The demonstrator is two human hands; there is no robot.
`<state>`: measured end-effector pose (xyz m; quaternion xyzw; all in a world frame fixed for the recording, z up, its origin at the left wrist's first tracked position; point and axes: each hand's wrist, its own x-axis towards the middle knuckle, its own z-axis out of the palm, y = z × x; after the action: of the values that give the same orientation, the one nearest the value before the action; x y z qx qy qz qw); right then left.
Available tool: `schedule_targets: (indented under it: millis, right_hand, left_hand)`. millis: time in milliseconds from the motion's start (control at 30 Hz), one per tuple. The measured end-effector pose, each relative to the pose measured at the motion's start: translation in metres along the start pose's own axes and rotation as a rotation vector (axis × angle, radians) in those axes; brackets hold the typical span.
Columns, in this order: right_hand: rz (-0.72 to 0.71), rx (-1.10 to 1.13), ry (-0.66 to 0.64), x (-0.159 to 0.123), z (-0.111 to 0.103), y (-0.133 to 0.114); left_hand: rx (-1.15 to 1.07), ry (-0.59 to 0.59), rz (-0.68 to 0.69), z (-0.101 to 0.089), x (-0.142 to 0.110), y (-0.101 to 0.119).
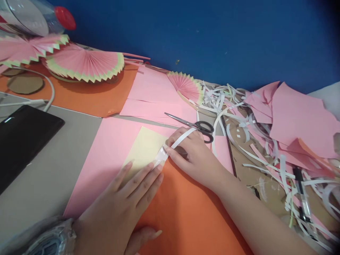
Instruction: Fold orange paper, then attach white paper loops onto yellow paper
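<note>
My left hand (124,198) lies flat with fingers stretched out on an orange paper sheet (191,216), its fingertips touching the end of a white tape strip (170,147). My right hand (193,156) pinches that strip at the edge where the orange sheet meets a pale yellow sheet (142,148). Both sheets rest on a large pink sheet (106,156). The strip runs up and right over my right hand's fingers. Scissors (196,125) with black handles lie just beyond my right hand.
Pink folded paper fans (85,65) sit at the back left on orange paper. A heap of white paper strips (239,106) and pink scraps (300,117) fills the right. A black tablet (23,138) lies left; a pen (301,191) right. A blue wall stands behind.
</note>
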<state>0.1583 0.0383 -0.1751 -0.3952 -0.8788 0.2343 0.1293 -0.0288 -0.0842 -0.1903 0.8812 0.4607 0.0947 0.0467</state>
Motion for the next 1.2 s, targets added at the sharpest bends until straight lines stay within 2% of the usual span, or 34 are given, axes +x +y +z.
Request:
schedule_targets:
  millis: [133, 267, 467, 1067, 1200]
  right_hand:
    - [0.034, -0.084, 0.009, -0.0008, 0.0011, -0.0014]
    - [0.083, -0.203, 0.074, -0.0021, 0.0027, -0.0016]
    - [0.073, -0.314, 0.127, -0.003, 0.0049, -0.0015]
    - [0.001, -0.446, 0.161, -0.0034, 0.0083, -0.0042]
    - [0.002, -0.432, 0.128, -0.0024, 0.0077, -0.0049]
  left_hand:
    - [-0.004, -0.008, 0.008, 0.0, -0.0001, 0.0]
    - [-0.012, -0.008, -0.018, 0.0003, 0.0001, 0.0014]
    - [-0.004, -0.044, 0.004, 0.0007, 0.0009, 0.0004]
    - [-0.006, -0.067, 0.021, -0.0004, -0.0014, -0.001]
    - [0.004, -0.066, 0.031, -0.0023, -0.0013, -0.0025]
